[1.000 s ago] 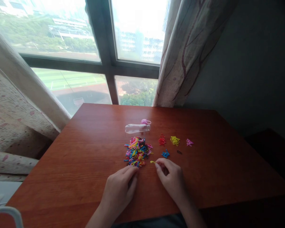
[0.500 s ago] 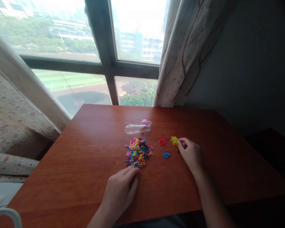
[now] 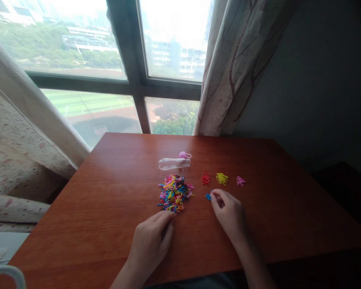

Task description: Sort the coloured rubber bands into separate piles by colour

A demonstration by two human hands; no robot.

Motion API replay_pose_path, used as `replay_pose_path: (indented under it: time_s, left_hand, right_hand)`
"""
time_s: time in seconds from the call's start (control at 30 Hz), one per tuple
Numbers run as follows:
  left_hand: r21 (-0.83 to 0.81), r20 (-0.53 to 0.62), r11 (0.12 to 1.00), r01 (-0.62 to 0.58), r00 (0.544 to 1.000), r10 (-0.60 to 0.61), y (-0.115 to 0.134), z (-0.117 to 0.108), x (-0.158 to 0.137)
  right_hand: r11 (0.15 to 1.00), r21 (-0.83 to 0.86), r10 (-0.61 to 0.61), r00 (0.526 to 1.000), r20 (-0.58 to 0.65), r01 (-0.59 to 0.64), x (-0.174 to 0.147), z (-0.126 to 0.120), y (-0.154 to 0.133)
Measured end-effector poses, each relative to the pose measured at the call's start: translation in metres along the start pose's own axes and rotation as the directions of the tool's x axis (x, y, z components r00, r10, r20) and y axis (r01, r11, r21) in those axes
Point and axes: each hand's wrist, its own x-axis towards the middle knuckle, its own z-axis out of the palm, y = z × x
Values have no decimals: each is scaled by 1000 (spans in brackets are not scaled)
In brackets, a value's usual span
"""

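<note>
A mixed heap of small coloured elastic bands [image 3: 175, 192] lies mid-table. At its near edge rests my left hand [image 3: 153, 235], thumb and index finger pressed together; anything between them is hidden. My right hand [image 3: 230, 210] is closed in a pinch at a small group of blue bands [image 3: 208, 196], covering part of it. What it holds, if anything, I cannot make out. Beyond it are separate groups of red bands [image 3: 205, 178], yellow bands [image 3: 222, 179] and pink bands [image 3: 241, 181].
Behind the heap a clear bottle [image 3: 173, 163] lies on its side, with a pink looped cap [image 3: 185, 155] just past its mouth. The brown wooden table [image 3: 93, 208] reaches to the window, between two curtains [image 3: 222, 80]. A white curved object [image 3: 9, 271] is at lower left.
My right hand has moved left and nearer, from the yellow group to the blue one. The pink group now shows. My left hand stays almost in place.
</note>
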Motion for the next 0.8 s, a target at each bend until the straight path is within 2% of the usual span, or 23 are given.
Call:
replay_pose_path:
  time_s: [0.17, 0.27, 0.4, 0.67, 0.8]
  left_hand:
    - [-99, -106, 992, 84, 990, -94, -2, -2, 4]
    - [-85, -67, 993, 86, 994, -92, -2, -2, 4]
    - [-44, -6, 996, 71, 997, -72, -1, -1, 2]
    - [61, 88, 995, 73, 993, -79, 1, -1, 4]
    - [79, 97, 995, 67, 992, -75, 1, 0, 4]
  right_hand:
    - [990, 134, -57, 988, 141, 38, -21, 13, -36]
    - [984, 164, -105, 970, 219, 69, -26, 18, -53]
    - [981, 179, -117, 964, 240, 74, -26, 24, -65]
    - [992, 124, -56, 964, 261, 24, -25, 26, -69]
    - [993, 113, -8, 959, 285, -25, -26, 24, -72]
